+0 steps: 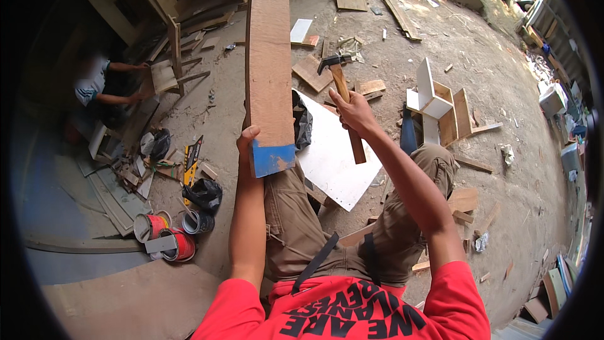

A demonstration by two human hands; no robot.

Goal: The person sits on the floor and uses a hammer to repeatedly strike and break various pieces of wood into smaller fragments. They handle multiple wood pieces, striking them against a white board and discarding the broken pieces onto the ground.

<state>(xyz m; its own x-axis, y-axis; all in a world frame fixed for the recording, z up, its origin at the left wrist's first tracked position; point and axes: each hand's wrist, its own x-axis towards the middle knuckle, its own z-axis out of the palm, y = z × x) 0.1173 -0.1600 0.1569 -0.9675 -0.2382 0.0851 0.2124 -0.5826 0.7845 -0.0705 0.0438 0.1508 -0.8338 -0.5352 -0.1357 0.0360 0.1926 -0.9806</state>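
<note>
My left hand (248, 141) is closed on the lower end of a long wooden board (269, 63), its thumb over the edge and most fingers hidden behind. The board stands up in front of me, with a blue-painted strip (273, 158) across its near end. In my right hand (356, 113) is a claw hammer (340, 80), gripped partway along its wooden handle. The dark hammer head points up and left, apart from the board. Beyond my knees lies a white panel (343, 173), partly covered by the board and a black plastic bag (302, 123).
Right of the panel are a blue saw blade (409, 131) and a white-and-wood box piece (438, 104). Paint cans (179, 245) and a yellow-black saw (191, 165) stand at left. Another person (94, 85) handles a wooden frame (165, 77) there. Wood scraps litter the ground.
</note>
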